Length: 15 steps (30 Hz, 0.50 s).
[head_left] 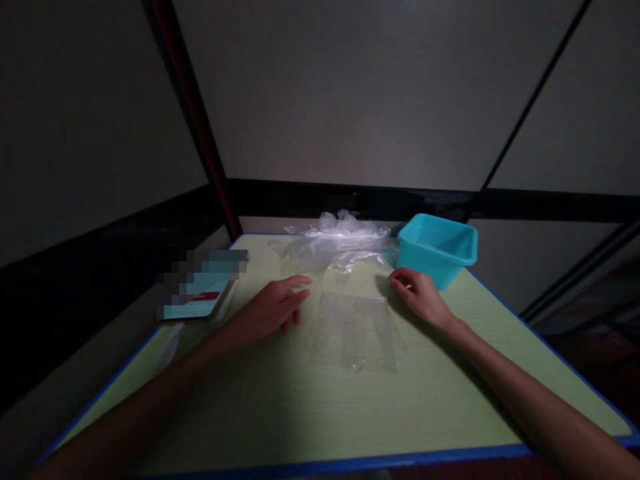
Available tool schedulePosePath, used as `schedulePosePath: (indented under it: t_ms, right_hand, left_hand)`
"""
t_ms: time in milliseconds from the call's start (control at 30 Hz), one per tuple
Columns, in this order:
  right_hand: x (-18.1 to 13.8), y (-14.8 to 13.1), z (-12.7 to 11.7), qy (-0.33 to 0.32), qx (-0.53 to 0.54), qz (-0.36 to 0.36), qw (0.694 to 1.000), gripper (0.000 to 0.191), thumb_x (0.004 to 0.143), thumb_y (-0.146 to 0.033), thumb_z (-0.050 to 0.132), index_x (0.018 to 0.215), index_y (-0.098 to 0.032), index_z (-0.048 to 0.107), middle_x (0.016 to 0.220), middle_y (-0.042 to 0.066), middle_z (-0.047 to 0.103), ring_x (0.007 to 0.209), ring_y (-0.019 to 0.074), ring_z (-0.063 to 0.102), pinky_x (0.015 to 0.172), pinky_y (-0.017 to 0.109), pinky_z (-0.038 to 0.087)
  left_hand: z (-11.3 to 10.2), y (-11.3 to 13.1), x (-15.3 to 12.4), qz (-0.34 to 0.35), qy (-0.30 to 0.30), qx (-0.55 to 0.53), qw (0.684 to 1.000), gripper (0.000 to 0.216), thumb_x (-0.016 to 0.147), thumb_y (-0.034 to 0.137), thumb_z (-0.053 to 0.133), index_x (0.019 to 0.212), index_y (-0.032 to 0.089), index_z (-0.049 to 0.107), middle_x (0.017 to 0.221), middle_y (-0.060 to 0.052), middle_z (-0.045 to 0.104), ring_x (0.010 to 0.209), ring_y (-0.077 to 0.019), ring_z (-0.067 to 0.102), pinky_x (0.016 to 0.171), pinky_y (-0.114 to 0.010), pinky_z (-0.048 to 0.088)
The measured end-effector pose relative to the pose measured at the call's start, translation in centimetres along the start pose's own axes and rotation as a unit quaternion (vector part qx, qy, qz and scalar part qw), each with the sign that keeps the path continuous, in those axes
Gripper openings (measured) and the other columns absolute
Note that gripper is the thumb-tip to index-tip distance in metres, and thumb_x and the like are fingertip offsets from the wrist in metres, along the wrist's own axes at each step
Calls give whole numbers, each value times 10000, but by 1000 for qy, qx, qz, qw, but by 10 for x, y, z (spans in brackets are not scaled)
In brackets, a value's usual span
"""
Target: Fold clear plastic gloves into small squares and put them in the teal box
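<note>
A clear, flat plastic bag [355, 333] lies on the table between my hands, its top edge turned away from me. My left hand [280, 303] is just beyond the bag's left side, fingers apart and holding nothing. On the other side, my right hand [420, 293] is curled near the bag's upper right corner, thumb and fingertips together; I see nothing in them. A turquoise plastic basket [435, 257] stands right behind that hand. Farther back is a crumpled heap of clear plastic bags [340, 241].
The pale green table [280, 413] has a blue edge. At its left side a phone or tablet [203, 293], partly blurred out, rests on clear plastic [170, 347]. Grey panels [345, 93] with a dark band rise behind the table.
</note>
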State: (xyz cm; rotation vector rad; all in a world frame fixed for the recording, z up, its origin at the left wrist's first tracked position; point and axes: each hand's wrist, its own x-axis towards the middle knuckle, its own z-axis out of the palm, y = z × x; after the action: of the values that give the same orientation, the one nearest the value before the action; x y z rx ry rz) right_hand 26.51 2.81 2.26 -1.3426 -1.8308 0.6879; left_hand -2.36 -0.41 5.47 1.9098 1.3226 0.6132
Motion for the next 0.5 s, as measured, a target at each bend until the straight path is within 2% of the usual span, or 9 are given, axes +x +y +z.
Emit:
schedulePosePath:
  t_ms: [33, 100, 167, 233, 333, 500]
  right_hand:
    - [-1, -2, -1, 5, -10, -10, 1000, 201, 765, -343, 497, 751, -153, 560, 662, 33, 581, 604, 157, 518, 552, 265, 377]
    - [-3, -5, 0, -1, -20, -32, 999, 195, 784, -334, 480, 798, -159, 564, 701, 35, 603, 643, 169, 541, 572, 265, 386]
    - [-5, -6, 3, -20, -15, -51, 998, 206, 813, -335, 446, 837, -164, 557, 749, 42, 627, 687, 179, 569, 603, 270, 406]
    - [-6, -5, 6, -38, -3, -59, 998, 219, 834, -339, 417, 860, -164, 546, 776, 51, 640, 715, 189, 588, 639, 285, 425]
    - [-6, -1, 8, -48, 10, -52, 997, 226, 845, -343, 403, 886, -161, 531, 776, 59, 648, 725, 200, 603, 667, 311, 442]
    - [-6, 1, 8, -33, 26, -45, 998, 207, 848, -329, 403, 897, -165, 519, 812, 65, 655, 772, 204, 612, 701, 326, 452]
  left_hand:
    - [5, -2, 2, 25, 33, 22, 999, 408, 840, 399, 361, 1132, 133, 459, 641, -10, 599, 476, -139, 549, 473, -236, 412]
    - [15, -7, 7, 83, 73, 66, 992, 361, 853, 338, 340, 1112, 133, 486, 859, -63, 624, 736, -174, 597, 682, -286, 450]
    - [24, -12, 12, 149, 65, 116, 980, 354, 860, 300, 331, 1112, 125, 507, 1090, -100, 575, 1010, -205, 523, 893, -328, 366]
    - [30, -18, 16, 191, 21, 153, 969, 377, 860, 279, 335, 1178, 130, 476, 1248, -94, 478, 1153, -208, 417, 988, -345, 270]
    - [35, -24, 20, 206, -20, 198, 958, 411, 867, 273, 335, 1244, 132, 417, 1316, -88, 405, 1211, -198, 351, 1028, -362, 197]
    - [34, -29, 19, 186, -15, 219, 958, 425, 875, 297, 330, 1274, 157, 372, 1327, -74, 390, 1219, -186, 342, 1043, -374, 151]
